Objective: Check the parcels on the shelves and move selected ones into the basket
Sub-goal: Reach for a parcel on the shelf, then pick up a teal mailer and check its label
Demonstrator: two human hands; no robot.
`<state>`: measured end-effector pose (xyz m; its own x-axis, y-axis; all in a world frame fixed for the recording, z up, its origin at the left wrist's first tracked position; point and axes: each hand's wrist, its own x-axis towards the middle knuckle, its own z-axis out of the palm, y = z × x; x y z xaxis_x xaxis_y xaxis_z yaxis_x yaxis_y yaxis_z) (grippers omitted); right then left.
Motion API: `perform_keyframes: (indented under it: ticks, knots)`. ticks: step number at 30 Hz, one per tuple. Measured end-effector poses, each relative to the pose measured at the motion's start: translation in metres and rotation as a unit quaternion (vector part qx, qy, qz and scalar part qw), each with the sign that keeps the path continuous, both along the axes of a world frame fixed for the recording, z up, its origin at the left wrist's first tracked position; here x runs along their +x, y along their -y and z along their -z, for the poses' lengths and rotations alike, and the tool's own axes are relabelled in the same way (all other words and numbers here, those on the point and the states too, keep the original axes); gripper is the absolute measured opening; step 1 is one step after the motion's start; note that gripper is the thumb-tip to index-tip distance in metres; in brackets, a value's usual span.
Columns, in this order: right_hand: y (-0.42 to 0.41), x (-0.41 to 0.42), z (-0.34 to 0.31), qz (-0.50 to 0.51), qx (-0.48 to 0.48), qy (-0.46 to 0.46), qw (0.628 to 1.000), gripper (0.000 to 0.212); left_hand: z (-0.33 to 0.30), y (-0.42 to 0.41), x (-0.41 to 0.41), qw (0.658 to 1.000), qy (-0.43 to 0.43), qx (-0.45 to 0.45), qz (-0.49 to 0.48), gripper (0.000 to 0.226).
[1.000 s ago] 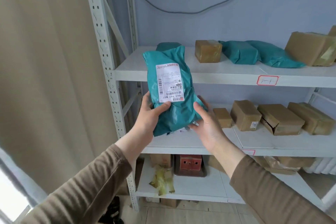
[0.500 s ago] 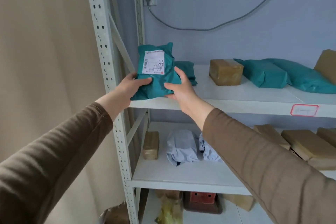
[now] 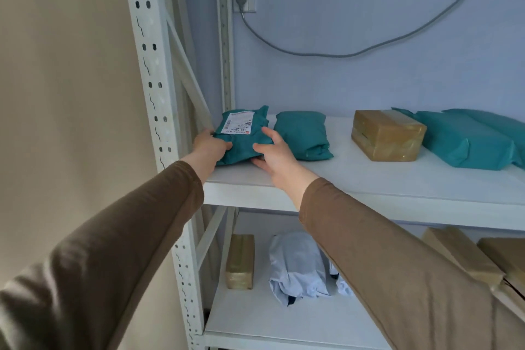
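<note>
A teal parcel (image 3: 241,136) with a white label on top lies at the left end of the upper shelf (image 3: 369,182), close to the corner post. My left hand (image 3: 210,148) grips its left near edge, thumb on top. From the right, my right hand (image 3: 277,156) holds the near corner, with the thumb and a finger on top and the other fingers underneath. No basket is in view.
Beside it lie another teal parcel (image 3: 302,135), a taped brown box (image 3: 386,135) and more teal parcels (image 3: 466,145). The shelf below holds a small brown box (image 3: 240,261), a pale bag (image 3: 298,267) and brown boxes (image 3: 460,256). The perforated post (image 3: 153,94) stands left.
The teal parcel, held upright in front of me a second ago, has been carried up and laid flat on the upper shelf's left end. Both hands went with it.
</note>
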<state>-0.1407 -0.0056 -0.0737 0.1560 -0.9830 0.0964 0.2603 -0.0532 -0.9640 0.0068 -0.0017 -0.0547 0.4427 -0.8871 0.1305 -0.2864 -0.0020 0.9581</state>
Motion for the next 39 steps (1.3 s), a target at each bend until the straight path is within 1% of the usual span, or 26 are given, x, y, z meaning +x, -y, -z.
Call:
perform_keyframes:
  ticks: [2, 3, 6, 8, 10, 11, 13, 15, 16, 17, 18, 20, 22, 24, 25, 26, 28, 31, 32, 34, 35, 37, 39]
  knots:
    - [0.000, -0.002, -0.001, -0.006, 0.007, -0.005, 1.000, 0.061, 0.003, 0.009, 0.002, 1.000, 0.016, 0.000, -0.010, 0.057]
    - [-0.002, -0.004, -0.001, 0.000, -0.003, -0.028, 1.000, 0.059, 0.003, 0.012, 0.003, 1.000, 0.025, 0.002, -0.009, 0.057]
    - [-0.011, -0.021, -0.003, 0.055, -0.066, -0.145, 0.986, 0.048, 0.000, 0.013, 0.008, 0.997, 0.078, 0.017, -0.001, 0.051]
    - [-0.017, -0.039, -0.010, 0.094, -0.089, -0.191, 0.973, 0.038, -0.006, 0.009, 0.010, 0.989, 0.142, 0.025, -0.008, 0.046]
    - [-0.015, -0.062, -0.021, 0.148, -0.115, -0.221, 0.957, 0.031, -0.012, 0.003, 0.008, 0.971, 0.237, 0.027, -0.033, 0.049]
    - [-0.012, -0.074, -0.027, 0.181, -0.128, -0.222, 0.949, 0.028, -0.016, 0.001, 0.005, 0.956, 0.289, 0.016, -0.048, 0.051]
    - [0.000, -0.097, -0.038, 0.241, -0.143, -0.205, 0.938, 0.024, -0.025, 0.001, -0.007, 0.930, 0.358, -0.056, -0.061, 0.047]
    - [0.014, -0.117, -0.045, 0.269, -0.126, -0.199, 0.934, 0.026, -0.035, 0.005, -0.028, 0.923, 0.362, -0.130, -0.026, 0.044]
    - [0.020, -0.124, -0.046, 0.269, -0.110, -0.209, 0.934, 0.031, -0.041, 0.007, -0.041, 0.923, 0.358, -0.139, 0.002, 0.045]
    - [0.024, -0.129, -0.046, 0.259, -0.090, -0.229, 0.934, 0.037, -0.045, 0.010, -0.055, 0.919, 0.371, -0.128, 0.028, 0.047]
    - [0.027, -0.132, -0.046, 0.247, -0.070, -0.251, 0.933, 0.043, -0.049, 0.014, -0.069, 0.906, 0.408, -0.102, 0.047, 0.049]
    - [0.028, -0.133, -0.043, 0.220, -0.034, -0.283, 0.933, 0.054, -0.051, 0.022, -0.093, 0.854, 0.516, -0.036, 0.064, 0.052]
    - [0.032, -0.130, -0.037, 0.196, -0.005, -0.298, 0.934, 0.056, -0.048, 0.032, -0.108, 0.802, 0.592, 0.040, 0.076, 0.057]
    - [0.034, -0.125, -0.032, 0.180, 0.019, -0.315, 0.932, 0.055, -0.040, 0.041, -0.117, 0.772, 0.618, 0.117, 0.093, 0.061]
    - [0.036, -0.124, -0.030, 0.177, 0.024, -0.321, 0.930, 0.055, -0.035, 0.046, -0.120, 0.765, 0.619, 0.145, 0.105, 0.061]
    - [0.039, -0.123, -0.028, 0.174, 0.029, -0.318, 0.932, 0.055, -0.031, 0.049, -0.122, 0.763, 0.615, 0.161, 0.117, 0.060]
    - [0.040, -0.124, -0.027, 0.176, 0.024, -0.289, 0.941, 0.050, -0.027, 0.049, -0.125, 0.770, 0.605, 0.155, 0.129, 0.057]
    - [0.035, -0.133, -0.026, 0.182, 0.003, -0.205, 0.962, 0.037, -0.027, 0.037, -0.130, 0.792, 0.580, 0.129, 0.139, 0.051]
    - [0.029, -0.138, -0.026, 0.179, 0.000, -0.177, 0.968, 0.038, -0.029, 0.030, -0.132, 0.800, 0.570, 0.125, 0.141, 0.049]
    - [0.014, -0.147, -0.026, 0.171, 0.005, -0.121, 0.978, 0.049, -0.031, 0.015, -0.138, 0.818, 0.545, 0.111, 0.147, 0.043]
    - [0.003, -0.151, -0.025, 0.166, 0.006, -0.097, 0.981, 0.055, -0.032, 0.003, -0.141, 0.833, 0.525, 0.093, 0.149, 0.040]
    - [-0.021, -0.160, -0.025, 0.170, -0.015, -0.067, 0.983, 0.060, -0.032, -0.026, -0.147, 0.875, 0.458, 0.041, 0.154, 0.037]
    - [-0.053, -0.168, -0.027, 0.179, -0.063, -0.044, 0.981, 0.061, -0.031, -0.062, -0.150, 0.919, 0.355, -0.003, 0.172, 0.045]
